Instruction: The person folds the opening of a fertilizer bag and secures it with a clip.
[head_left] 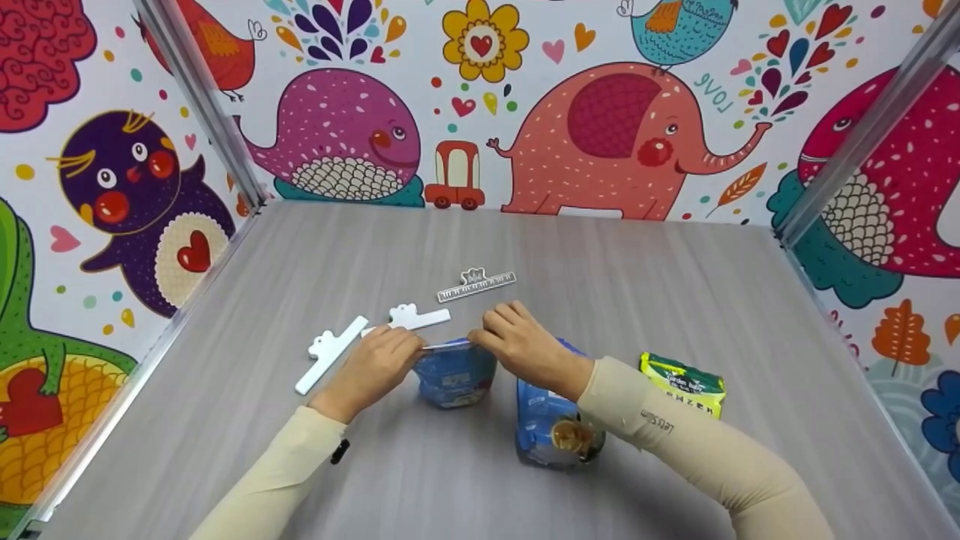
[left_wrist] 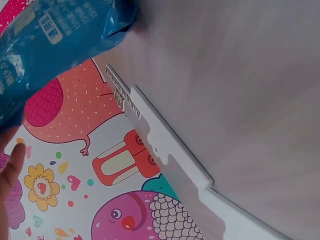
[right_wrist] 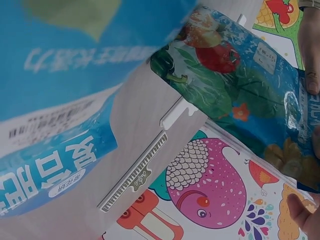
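A blue printed plastic bag stands upright near the middle of the table, its top edge drawn out straight between both hands. My left hand pinches the left end of that edge, and my right hand pinches the right end. In the right wrist view, vegetable pictures and a red tomato show on this bag. A second blue bag stands under my right wrist, partly covered by the forearm. Behind the left hand lie two white bag clips, one angled and one flatter.
A silver clip with a piano-key pattern lies farther back on the grey table. Beside the right forearm is a yellow-green packet, partly hidden by the sleeve. Cartoon-printed walls and metal posts border the table.
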